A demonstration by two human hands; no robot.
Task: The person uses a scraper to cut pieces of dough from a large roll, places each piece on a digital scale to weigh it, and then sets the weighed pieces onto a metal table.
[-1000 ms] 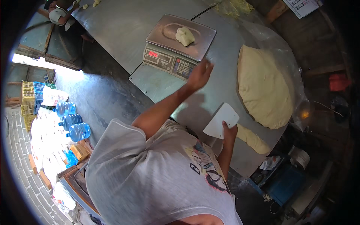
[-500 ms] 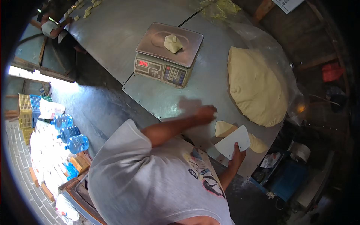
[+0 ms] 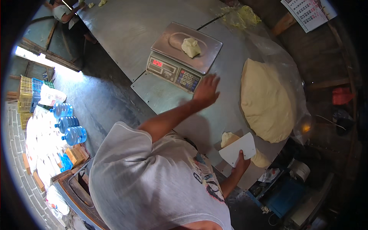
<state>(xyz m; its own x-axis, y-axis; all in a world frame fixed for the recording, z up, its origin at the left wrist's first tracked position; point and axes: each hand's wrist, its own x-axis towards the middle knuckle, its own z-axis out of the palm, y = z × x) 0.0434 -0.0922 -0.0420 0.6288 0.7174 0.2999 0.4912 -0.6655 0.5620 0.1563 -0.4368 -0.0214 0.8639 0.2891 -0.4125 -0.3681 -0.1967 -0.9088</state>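
My left hand (image 3: 207, 91) reaches out over the metal table, beside the near right corner of a digital scale (image 3: 168, 73). Its fingers are spread, with nothing seen in them. A small lump of pale dough (image 3: 191, 47) sits on the scale's steel pan. In my right hand (image 3: 241, 163) is a white dough scraper (image 3: 240, 149), its broad flat blade tilted over the table. Pieces of dough show on either side of it, a cut piece (image 3: 228, 138) and a rounded one (image 3: 260, 159); the blade hides what lies between. A large dough mass (image 3: 266, 101) rests to the right.
Clear plastic sheeting (image 3: 280, 50) lies along the table's far right, with yellowish scraps (image 3: 241, 17) near it. At far left a person (image 3: 63, 14) works by small dough pieces. Blue water jugs (image 3: 74, 135) and stacked crates (image 3: 27, 94) stand on the floor at left.
My left hand has moved from near the scraper up to the scale, and its fingers have spread. The view has shifted slightly. My right hand still holds the scraper by the dough.
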